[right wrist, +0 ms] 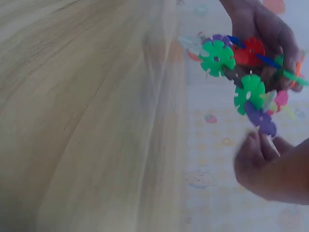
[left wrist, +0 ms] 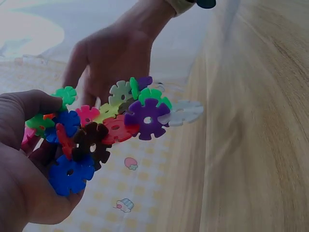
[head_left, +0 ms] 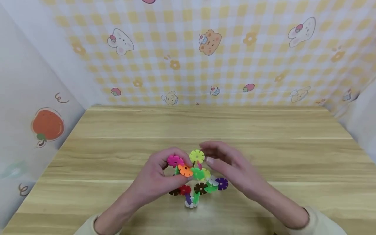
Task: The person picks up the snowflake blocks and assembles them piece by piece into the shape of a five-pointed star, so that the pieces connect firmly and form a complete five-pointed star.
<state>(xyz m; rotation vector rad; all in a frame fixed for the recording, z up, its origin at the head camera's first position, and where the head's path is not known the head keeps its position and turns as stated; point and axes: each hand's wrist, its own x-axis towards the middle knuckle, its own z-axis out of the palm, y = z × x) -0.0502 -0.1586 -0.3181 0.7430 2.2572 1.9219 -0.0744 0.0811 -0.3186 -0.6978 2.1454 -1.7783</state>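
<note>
A cluster of interlocking plastic flower discs (head_left: 201, 188) in many colours hangs above the table, joined slot to slot. My left hand (head_left: 155, 178) grips it from the left, thumb and fingers pinching around the orange disc (head_left: 183, 170) and the pink disc (head_left: 175, 160). My right hand (head_left: 235, 168) hovers on the right, its thumb and bent fingers apart beside the yellow disc (head_left: 196, 156). In the left wrist view, a blue disc (left wrist: 71, 175) lies against the left fingers, and a purple disc (left wrist: 147, 119) juts away. Whether the right fingertips touch a disc is unclear.
The wood-grain table (head_left: 117, 130) spreads under both hands. A yellow checked wall covering (head_left: 188, 49) with cartoon prints stands behind it. A pale side wall (head_left: 23, 81) with fruit prints borders the left.
</note>
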